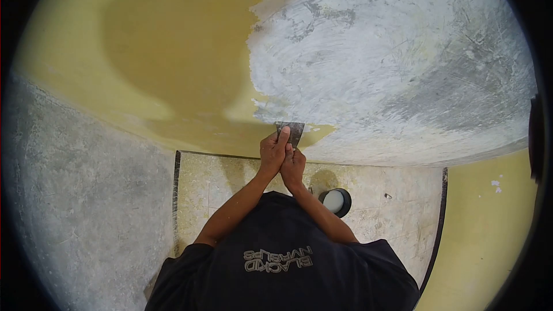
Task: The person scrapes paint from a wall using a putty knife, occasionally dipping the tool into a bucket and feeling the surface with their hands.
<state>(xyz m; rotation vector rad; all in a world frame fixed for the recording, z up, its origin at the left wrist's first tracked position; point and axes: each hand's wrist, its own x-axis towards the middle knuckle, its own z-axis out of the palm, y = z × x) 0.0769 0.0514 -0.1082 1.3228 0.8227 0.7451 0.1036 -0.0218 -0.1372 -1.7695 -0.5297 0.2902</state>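
Left hand (272, 151) and right hand (294, 167) clamped together on scraper (291, 132), blade against wall (391, 63) at yellow paint edge. Wall half scraped grey. Paint tin (335, 201) on tiled floor (391, 207) below.

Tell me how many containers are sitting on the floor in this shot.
1: a round dark container with pale contents, on the floor just right of the hands holding the scraper. Others may be hidden behind the body.

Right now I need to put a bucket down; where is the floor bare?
Bare tiled floor lies right of the small round tub, up to the dark skirting. Left of the arms, a narrower strip. Crowded at the wall, where both hands press the scraper.
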